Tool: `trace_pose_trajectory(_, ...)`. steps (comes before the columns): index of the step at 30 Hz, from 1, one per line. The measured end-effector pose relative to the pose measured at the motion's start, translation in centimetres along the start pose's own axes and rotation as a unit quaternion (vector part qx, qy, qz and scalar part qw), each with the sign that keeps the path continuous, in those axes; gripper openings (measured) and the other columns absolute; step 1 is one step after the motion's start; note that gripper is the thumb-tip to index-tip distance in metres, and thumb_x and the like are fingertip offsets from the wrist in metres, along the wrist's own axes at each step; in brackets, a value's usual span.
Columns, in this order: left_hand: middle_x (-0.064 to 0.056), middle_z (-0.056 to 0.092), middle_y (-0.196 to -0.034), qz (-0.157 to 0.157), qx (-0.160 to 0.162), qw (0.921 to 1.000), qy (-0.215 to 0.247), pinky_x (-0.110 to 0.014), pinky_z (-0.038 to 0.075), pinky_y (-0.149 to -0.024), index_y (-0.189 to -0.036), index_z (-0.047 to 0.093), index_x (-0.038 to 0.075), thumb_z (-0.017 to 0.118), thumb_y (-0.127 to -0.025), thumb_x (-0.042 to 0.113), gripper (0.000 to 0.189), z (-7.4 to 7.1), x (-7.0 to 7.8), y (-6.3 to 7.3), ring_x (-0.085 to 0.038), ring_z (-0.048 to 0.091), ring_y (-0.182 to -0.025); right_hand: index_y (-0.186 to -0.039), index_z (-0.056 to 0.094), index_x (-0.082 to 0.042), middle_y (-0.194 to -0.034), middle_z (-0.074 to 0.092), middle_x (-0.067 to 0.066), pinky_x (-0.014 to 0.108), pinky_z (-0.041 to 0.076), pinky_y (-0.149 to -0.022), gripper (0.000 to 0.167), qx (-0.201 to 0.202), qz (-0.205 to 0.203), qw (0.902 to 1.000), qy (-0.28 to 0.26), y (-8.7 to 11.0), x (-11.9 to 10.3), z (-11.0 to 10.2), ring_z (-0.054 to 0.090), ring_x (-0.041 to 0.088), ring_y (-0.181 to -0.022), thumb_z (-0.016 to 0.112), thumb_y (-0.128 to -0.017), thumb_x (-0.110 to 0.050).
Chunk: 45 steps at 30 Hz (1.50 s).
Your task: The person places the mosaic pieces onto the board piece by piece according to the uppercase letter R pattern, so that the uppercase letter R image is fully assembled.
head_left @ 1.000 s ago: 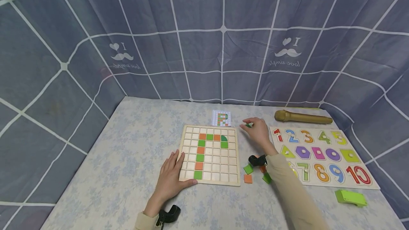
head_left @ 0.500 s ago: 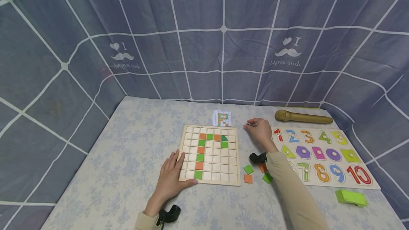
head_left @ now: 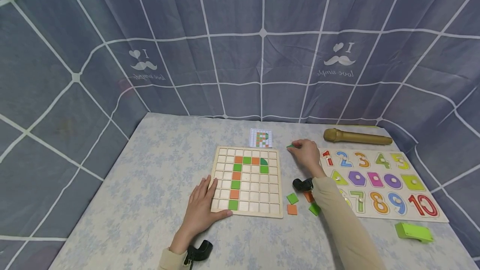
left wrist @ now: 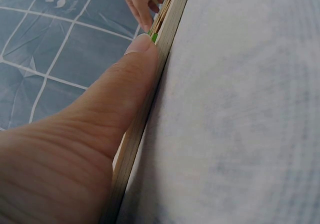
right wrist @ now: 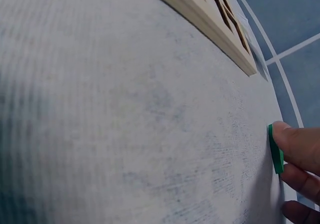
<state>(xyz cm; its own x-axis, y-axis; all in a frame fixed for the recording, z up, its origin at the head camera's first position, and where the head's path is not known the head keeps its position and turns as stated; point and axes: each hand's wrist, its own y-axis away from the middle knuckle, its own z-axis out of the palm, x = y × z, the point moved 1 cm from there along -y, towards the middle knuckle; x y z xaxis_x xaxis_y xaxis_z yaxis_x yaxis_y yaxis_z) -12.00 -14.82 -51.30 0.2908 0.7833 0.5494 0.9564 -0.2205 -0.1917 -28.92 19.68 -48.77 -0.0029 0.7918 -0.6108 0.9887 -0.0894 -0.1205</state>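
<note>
My right hand (head_left: 306, 153) is beyond the board's right side and pinches a small dark green tile (right wrist: 275, 151) between thumb and fingers, close over the table in the right wrist view. A square wooden grid board (head_left: 254, 187) lies at the middle, with orange and green tiles in a column and along an upper row. At the row's right end sits a green rounded tile (head_left: 263, 162) above a green square. My left hand (head_left: 202, 207) rests on the board's lower left corner, fingers along the left side and thumb (left wrist: 132, 66) at the front edge.
Several loose green and orange tiles (head_left: 292, 209) lie right of the board, partly under my right wrist. A pattern card (head_left: 261, 138) lies behind the board. To the right are a number puzzle (head_left: 366, 166), a gold microphone (head_left: 357, 137) and a lime-green block (head_left: 414, 232).
My right hand has shifted slightly right, turning the green tile between its fingers. The left hand and the tiles on the board stay put.
</note>
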Motion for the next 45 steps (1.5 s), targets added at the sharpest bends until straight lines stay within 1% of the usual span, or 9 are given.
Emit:
trace_pose_trajectory(5,-0.023,0.022,-0.152,0.000,0.001,1.0000,0.002,-0.056,0.015,-0.108,-0.147,0.032,0.000,0.075,-0.072,0.057,0.103,0.0,0.1,0.0,-0.039,0.014,-0.140,-0.101,0.074,-0.004,-0.095,0.068,0.012,0.044,0.048,-0.070,0.029,-0.003,0.004,1.0000,0.009,-0.1,-0.2,-0.2,0.061,0.031,-0.088,0.074,-0.085,-0.028)
trace_pose_trajectory(9,-0.023,0.022,-0.152,0.001,0.000,1.0000,0.004,-0.056,0.015,-0.108,-0.147,0.032,0.000,0.075,-0.072,0.057,0.103,0.0,0.1,0.0,-0.039,0.014,-0.140,-0.101,0.072,-0.006,-0.095,0.068,0.011,0.043,0.048,-0.068,0.027,-0.014,0.004,0.9999,0.008,-0.1,-0.2,-0.2,0.061,0.030,-0.086,0.074,-0.084,-0.026)
trace_pose_trajectory(16,-0.023,0.022,-0.152,-0.001,-0.001,1.0000,0.001,-0.055,0.015,-0.108,-0.147,0.032,0.000,0.074,-0.073,0.058,0.103,0.0,0.0,0.0,-0.039,0.013,-0.140,-0.104,0.070,-0.010,-0.093,0.067,0.010,0.038,0.046,-0.061,0.022,-0.046,-0.017,0.9986,-0.021,0.2,-0.1,-0.2,0.061,0.027,-0.077,0.073,-0.085,-0.019)
trace_pose_trajectory(21,-0.024,0.022,-0.151,0.000,-0.003,1.0000,0.004,-0.056,0.015,-0.108,-0.147,0.032,-0.001,0.073,-0.073,0.058,0.103,0.0,0.0,0.0,-0.040,0.014,-0.140,-0.103,0.072,-0.010,-0.087,0.067,0.006,0.037,0.045,-0.061,0.020,-0.050,-0.034,0.9976,-0.034,0.6,-0.1,-0.1,0.060,0.023,-0.073,0.074,-0.084,-0.018)
trace_pose_trajectory(26,-0.023,0.022,-0.152,-0.002,-0.004,1.0000,0.003,-0.056,0.015,-0.108,-0.147,0.031,0.000,0.074,-0.073,0.058,0.103,-0.1,0.1,0.0,-0.039,0.014,-0.140,-0.092,0.070,-0.005,-0.076,0.067,0.003,0.032,0.044,-0.057,0.016,-0.064,-0.047,0.9940,-0.074,1.4,-1.0,-0.4,0.059,0.018,-0.064,0.076,-0.081,-0.014)
trace_pose_trajectory(30,-0.023,0.021,-0.152,-0.003,-0.004,1.0000,0.004,-0.056,0.015,-0.108,-0.147,0.031,0.000,0.074,-0.073,0.058,0.104,0.0,0.0,0.0,-0.039,0.013,-0.140,-0.083,0.069,-0.005,-0.068,0.064,0.000,0.029,0.041,-0.054,0.014,-0.111,-0.068,0.9856,-0.108,2.3,-1.9,-0.5,0.055,0.016,-0.059,0.078,-0.080,-0.014)
trace_pose_trajectory(34,-0.023,0.022,-0.152,-0.001,-0.002,1.0000,0.004,-0.055,0.015,-0.108,-0.147,0.031,0.000,0.074,-0.073,0.058,0.104,-0.1,0.0,0.0,-0.039,0.013,-0.140,-0.082,0.069,-0.007,-0.066,0.062,-0.001,0.029,0.039,-0.053,0.013,-0.170,-0.094,0.9714,-0.137,3.4,-2.8,-0.3,0.050,0.016,-0.057,0.079,-0.079,-0.015)
trace_pose_trajectory(38,-0.023,0.022,-0.152,0.000,-0.001,1.0000,0.005,-0.056,0.015,-0.108,-0.147,0.031,0.000,0.074,-0.073,0.058,0.104,0.0,0.0,0.0,-0.039,0.014,-0.140,-0.082,0.070,-0.008,-0.069,0.061,0.000,0.028,0.041,-0.053,0.010,-0.223,-0.103,0.9566,-0.157,4.5,-3.8,0.1,0.049,0.016,-0.057,0.078,-0.080,-0.014)
trace_pose_trajectory(45,-0.023,0.022,-0.152,0.001,0.000,1.0000,0.004,-0.055,0.014,-0.108,-0.147,0.031,0.000,0.074,-0.073,0.058,0.104,0.0,0.0,0.0,-0.039,0.014,-0.140,-0.084,0.073,-0.006,-0.071,0.065,-0.003,0.026,0.040,-0.054,0.007,-0.260,-0.147,0.9426,-0.150,5.2,-4.6,0.9,0.048,0.013,-0.059,0.076,-0.081,-0.011)
